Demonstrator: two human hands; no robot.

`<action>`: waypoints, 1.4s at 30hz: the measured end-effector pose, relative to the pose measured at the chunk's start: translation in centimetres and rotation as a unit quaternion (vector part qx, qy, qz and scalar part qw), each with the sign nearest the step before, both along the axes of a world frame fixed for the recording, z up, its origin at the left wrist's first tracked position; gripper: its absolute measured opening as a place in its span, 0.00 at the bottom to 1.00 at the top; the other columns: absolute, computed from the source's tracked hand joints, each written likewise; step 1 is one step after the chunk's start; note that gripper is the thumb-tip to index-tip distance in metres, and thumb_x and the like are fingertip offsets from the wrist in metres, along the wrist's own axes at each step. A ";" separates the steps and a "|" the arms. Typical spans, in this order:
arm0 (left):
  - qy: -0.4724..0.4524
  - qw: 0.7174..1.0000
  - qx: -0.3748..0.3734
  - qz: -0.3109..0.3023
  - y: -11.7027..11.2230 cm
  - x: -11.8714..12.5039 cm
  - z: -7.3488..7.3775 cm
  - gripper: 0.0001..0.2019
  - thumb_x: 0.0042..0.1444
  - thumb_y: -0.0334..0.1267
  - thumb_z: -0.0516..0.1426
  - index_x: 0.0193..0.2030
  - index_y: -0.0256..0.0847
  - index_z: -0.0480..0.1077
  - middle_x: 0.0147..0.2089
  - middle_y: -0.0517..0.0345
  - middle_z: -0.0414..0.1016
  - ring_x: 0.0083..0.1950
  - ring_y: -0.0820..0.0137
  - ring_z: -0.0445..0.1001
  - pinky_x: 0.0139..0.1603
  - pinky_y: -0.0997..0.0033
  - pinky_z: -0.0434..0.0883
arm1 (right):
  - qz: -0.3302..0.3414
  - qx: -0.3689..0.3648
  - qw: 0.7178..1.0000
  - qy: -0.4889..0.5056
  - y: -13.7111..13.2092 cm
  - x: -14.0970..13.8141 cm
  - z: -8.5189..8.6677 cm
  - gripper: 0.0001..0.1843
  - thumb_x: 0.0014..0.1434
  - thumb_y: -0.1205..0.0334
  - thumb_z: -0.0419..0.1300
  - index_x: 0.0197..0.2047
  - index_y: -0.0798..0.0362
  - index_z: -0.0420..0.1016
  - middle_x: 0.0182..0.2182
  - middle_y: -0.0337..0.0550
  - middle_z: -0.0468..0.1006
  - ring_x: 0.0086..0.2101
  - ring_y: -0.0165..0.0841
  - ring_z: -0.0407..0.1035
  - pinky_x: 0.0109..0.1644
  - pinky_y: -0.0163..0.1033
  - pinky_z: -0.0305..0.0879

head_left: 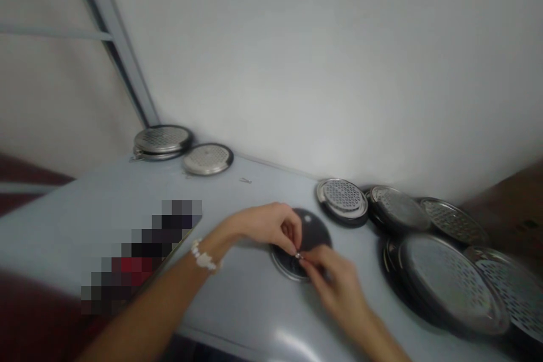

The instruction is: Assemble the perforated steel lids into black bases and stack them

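A dark round disc (316,232) with a bright metal rim lies flat on a pale grey table (76,209), just below and right of the frame's centre. Its face is matte and charcoal-coloured, and a small pale spot shows near its upper edge. Both hands cover much of it. The left hand (267,225), with a white beaded bracelet (204,256) at the wrist, comes in from the lower left and curls downward over the disc. The right hand (335,283) reaches in from the lower right. Their fingertips meet in a tight pinch on a small shiny metal part (298,256) at the disc's middle; its exact shape is too small to make out.

Round perforated steel plates with dark edges sit in two groups against a white wall (322,68). A stacked pair (161,141) and a single plate (207,159) lie at upper left, and a larger cluster (449,285) overlaps at right. A pixelated patch (139,254) hides an object at left.
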State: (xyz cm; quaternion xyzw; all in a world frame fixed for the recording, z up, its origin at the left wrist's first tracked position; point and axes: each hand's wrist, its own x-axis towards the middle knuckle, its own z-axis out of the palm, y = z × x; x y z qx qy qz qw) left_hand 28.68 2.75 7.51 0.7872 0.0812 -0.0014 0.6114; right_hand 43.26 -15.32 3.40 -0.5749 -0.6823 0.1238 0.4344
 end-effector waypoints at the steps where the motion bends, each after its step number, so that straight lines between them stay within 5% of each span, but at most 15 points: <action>1: 0.016 0.999 0.018 -0.023 0.0 -0.3 0.2 0.05 0.48 0.31 0.67 0.32 0.38 0.78 0.28 0.62 0.79 0.30 0.73 0.75 0.33 0.76 0.71 | 0.006 0.001 1.000 0.013 -0.5 -0.6 -0.3 0.06 0.67 0.67 0.59 0.42 0.49 0.77 0.34 0.41 0.80 0.33 0.31 0.75 0.37 0.32 0.70; 5: 0.050 0.991 0.111 -0.056 -1.0 -0.8 1.1 0.08 0.47 0.24 0.65 0.34 0.39 0.79 0.27 0.63 0.78 0.30 0.72 0.75 0.31 0.78 0.70 | 0.012 0.009 1.000 0.025 -1.5 -1.9 -1.2 0.09 0.68 0.70 0.56 0.45 0.49 0.77 0.36 0.43 0.79 0.35 0.32 0.75 0.39 0.33 0.71; 9: 0.042 0.979 0.201 -0.005 -2.5 -1.4 1.2 0.10 0.48 0.23 0.63 0.36 0.39 0.79 0.33 0.61 0.81 0.34 0.71 0.78 0.35 0.77 0.70 | -0.005 0.032 0.999 0.009 -1.2 -2.0 -1.6 0.12 0.68 0.71 0.55 0.46 0.49 0.77 0.36 0.43 0.78 0.35 0.33 0.74 0.39 0.35 0.71; 19: -0.089 0.927 0.339 0.133 -5.3 -3.8 -2.8 0.05 0.61 0.30 0.62 0.42 0.42 0.79 0.40 0.60 0.83 0.45 0.69 0.79 0.60 0.67 0.69 | -0.012 0.029 0.999 -0.038 -1.1 -1.8 -1.4 0.14 0.68 0.72 0.53 0.50 0.49 0.74 0.38 0.45 0.77 0.38 0.36 0.71 0.42 0.42 0.68; 23: -0.135 0.910 0.370 0.132 -5.5 -3.8 -3.3 0.04 0.64 0.31 0.60 0.40 0.41 0.77 0.39 0.60 0.82 0.45 0.69 0.78 0.70 0.58 0.61 | -0.024 0.053 0.997 -0.059 -1.1 -1.6 -1.1 0.13 0.66 0.74 0.53 0.47 0.49 0.74 0.35 0.43 0.76 0.37 0.37 0.69 0.44 0.45 0.64; 37: -0.164 0.895 0.403 0.096 -4.6 -3.7 -3.8 0.10 0.69 0.31 0.53 0.39 0.40 0.75 0.38 0.59 0.80 0.44 0.71 0.76 0.73 0.53 0.57 | 0.004 0.025 0.997 -0.068 -0.8 -0.8 -1.3 0.12 0.67 0.72 0.51 0.44 0.51 0.74 0.34 0.46 0.73 0.38 0.40 0.66 0.41 0.46 0.65; 42: -0.166 0.896 0.404 0.075 -4.8 -3.8 -3.7 0.10 0.69 0.31 0.53 0.40 0.40 0.75 0.40 0.59 0.80 0.45 0.72 0.76 0.74 0.53 0.56 | 0.023 0.047 0.996 -0.076 -1.0 -0.6 -1.6 0.18 0.65 0.76 0.51 0.50 0.49 0.73 0.37 0.45 0.74 0.43 0.40 0.68 0.57 0.54 0.66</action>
